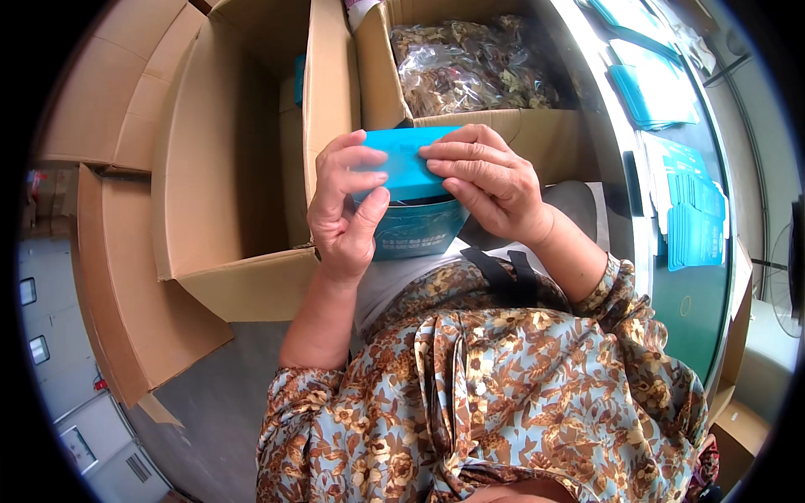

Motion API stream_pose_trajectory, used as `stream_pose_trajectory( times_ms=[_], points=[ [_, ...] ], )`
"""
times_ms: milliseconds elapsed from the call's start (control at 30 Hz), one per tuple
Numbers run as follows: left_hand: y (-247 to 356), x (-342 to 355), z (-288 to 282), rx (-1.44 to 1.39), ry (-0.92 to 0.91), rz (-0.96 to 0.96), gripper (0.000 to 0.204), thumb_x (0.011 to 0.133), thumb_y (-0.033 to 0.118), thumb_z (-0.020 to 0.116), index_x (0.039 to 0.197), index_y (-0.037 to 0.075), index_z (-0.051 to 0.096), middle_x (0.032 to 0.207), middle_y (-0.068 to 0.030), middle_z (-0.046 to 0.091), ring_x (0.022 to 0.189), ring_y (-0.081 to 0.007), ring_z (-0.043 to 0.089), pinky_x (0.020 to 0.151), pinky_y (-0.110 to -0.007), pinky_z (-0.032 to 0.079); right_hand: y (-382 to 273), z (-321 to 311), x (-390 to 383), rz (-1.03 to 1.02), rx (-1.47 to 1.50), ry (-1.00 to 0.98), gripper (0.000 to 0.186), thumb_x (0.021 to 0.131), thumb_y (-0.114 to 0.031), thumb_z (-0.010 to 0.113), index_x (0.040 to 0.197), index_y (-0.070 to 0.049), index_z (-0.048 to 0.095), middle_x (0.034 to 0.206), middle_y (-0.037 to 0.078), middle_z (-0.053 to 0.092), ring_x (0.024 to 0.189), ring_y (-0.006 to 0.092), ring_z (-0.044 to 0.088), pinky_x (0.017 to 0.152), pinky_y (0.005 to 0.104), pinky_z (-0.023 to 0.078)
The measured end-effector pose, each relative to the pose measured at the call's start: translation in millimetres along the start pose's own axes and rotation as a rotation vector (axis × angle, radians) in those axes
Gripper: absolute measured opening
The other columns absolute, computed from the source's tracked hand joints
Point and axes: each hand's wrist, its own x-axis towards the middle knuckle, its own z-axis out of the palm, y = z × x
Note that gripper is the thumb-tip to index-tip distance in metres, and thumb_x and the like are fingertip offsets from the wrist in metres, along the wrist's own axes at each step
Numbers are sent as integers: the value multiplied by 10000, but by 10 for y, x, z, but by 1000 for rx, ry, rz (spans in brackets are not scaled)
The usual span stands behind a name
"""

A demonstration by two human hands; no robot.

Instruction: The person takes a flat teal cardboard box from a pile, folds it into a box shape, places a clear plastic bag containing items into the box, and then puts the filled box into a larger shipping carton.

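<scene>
A bright blue carton (411, 233) with pale print on its front is held before my body. Its smooth upper panel (402, 172) tilts up, with a dark gap between it and the front. My left hand (345, 205) curls round the left side, fingers on the panel and thumb near the gap. On the right, my right hand (490, 178) has its fingertips on the panel and its thumb at the lower edge. What is inside the carton is hidden.
A large open cardboard box (226, 168) stands at the left, a blue item (299, 80) inside. Beyond the carton, another cardboard box (503, 121) holds clear bags of dried brown pieces (470, 71). Flat blue cards (696, 210) lie stacked on the table (692, 306) at right.
</scene>
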Motion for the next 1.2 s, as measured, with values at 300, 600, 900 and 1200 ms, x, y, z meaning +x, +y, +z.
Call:
stream_pose_trajectory(
  times_ms=[300, 600, 900, 1200],
  points=[
    [-20, 33, 59, 291, -18, 126, 81, 968, 112, 620, 1023, 64, 587, 1125, -123, 652, 1209, -318, 546, 1043, -441, 418, 45, -70, 6, 12, 61, -56, 265, 825, -39, 721, 1087, 1, 703, 1133, 143, 696, 1058, 340, 631, 930, 431, 515],
    [-76, 19, 10, 353, -43, 136, 126, 972, 150, 626, 1045, 58, 579, 1157, -137, 649, 1204, -321, 572, 1035, -438, 444, 83, -34, 9, -65, -49, -50, 272, 815, -50, 730, 1077, 18, 702, 1092, 165, 705, 999, 343, 671, 974, 462, 502],
    [-158, -19, -57, 267, 21, 134, 98, 935, 108, 666, 990, 48, 612, 1120, -118, 658, 1188, -336, 578, 1012, -425, 462, 4, -52, 44, -104, -128, -198, 390, 817, -85, 727, 1190, -2, 647, 1210, 153, 656, 1132, 332, 626, 1012, 482, 480],
    [-220, -22, -76, 195, 13, 50, 59, 955, 100, 637, 942, 65, 591, 1226, -150, 625, 1273, -340, 526, 1062, -431, 415, 86, -30, -21, -63, -107, -252, 422, 874, -110, 664, 1277, 2, 604, 1313, 191, 603, 1258, 370, 552, 1076, 461, 420]
  ],
)
